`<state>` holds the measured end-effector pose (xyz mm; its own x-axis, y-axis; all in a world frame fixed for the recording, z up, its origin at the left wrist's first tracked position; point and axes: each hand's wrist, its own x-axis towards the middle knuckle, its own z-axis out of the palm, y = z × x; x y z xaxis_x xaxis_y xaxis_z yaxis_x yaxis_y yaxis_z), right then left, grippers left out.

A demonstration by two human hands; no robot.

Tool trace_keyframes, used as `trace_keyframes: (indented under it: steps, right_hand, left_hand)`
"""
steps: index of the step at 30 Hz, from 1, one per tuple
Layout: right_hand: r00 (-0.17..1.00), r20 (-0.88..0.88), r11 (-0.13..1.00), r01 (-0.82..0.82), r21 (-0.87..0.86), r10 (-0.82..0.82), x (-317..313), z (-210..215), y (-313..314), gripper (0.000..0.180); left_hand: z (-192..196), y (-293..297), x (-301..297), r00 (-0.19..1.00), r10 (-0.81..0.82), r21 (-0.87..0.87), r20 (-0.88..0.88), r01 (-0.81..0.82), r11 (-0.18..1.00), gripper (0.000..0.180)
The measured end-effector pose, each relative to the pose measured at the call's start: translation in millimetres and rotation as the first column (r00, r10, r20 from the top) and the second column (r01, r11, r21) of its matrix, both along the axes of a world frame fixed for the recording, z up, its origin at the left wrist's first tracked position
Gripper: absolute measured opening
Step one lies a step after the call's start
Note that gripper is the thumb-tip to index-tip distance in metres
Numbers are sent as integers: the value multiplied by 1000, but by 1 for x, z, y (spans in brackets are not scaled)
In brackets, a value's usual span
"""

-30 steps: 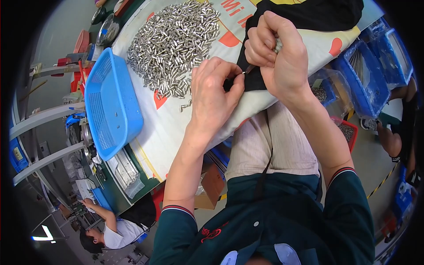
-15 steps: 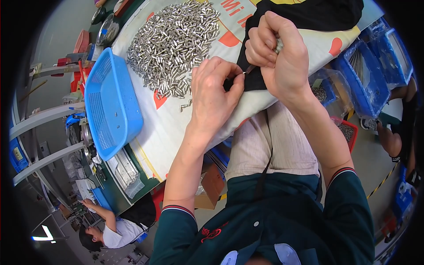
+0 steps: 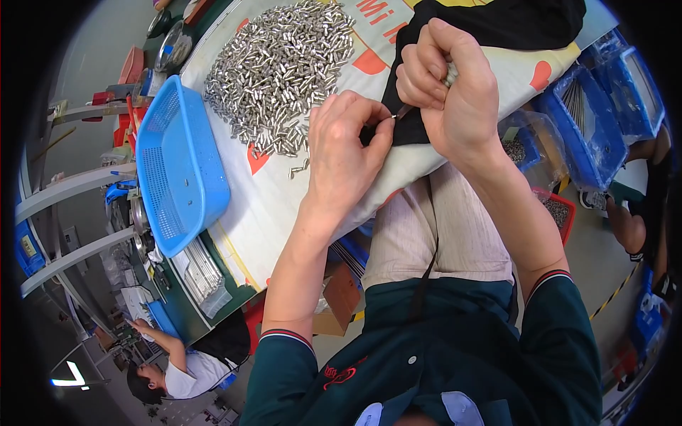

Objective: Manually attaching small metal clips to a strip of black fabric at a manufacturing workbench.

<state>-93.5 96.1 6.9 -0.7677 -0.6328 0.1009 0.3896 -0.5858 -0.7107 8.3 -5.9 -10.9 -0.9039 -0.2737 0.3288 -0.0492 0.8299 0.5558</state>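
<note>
Between the thumb and forefinger of my left hand (image 3: 348,145) is a small silvery metal piece (image 3: 393,117), mostly covered by the fingertips. My right hand (image 3: 451,89) is closed in a fist round a slim tool (image 3: 403,112) with a pale handle; its thin tip reaches the metal piece, and I cannot make out its kind. Both hands work over a black cloth (image 3: 412,129) at the table's near edge. Just beyond my left hand lies a big heap of small silvery metal parts (image 3: 280,71), with a few loose ones at its near side.
A blue plastic basket (image 3: 158,181) stands left of the heap on the patterned tablecloth (image 3: 259,220). Bagged metal rods (image 3: 199,273) lie at the table's left end. Blue bins (image 3: 582,124) and a red bin (image 3: 558,213) are at the right. A co-worker (image 3: 188,373) sits lower left.
</note>
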Motion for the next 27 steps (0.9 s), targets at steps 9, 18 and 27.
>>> trace_keyframes:
  steps: [9,18,27]
  right_hand:
    - [994,-92,998,62,1,-62,5,6,-2,35]
    - [990,-122,998,65,-20,-67,-2,-1,-2,37]
    - [988,-142,998,62,3,-61,0,1,-6,37]
  left_hand:
    - [0,-2,3,1000,-14,-63,-22,12,998,6]
    - [11,-2,17,998,-50,-227,29,56,972,10]
    - [6,9,11,998,3,-179,-60,-14,984,10]
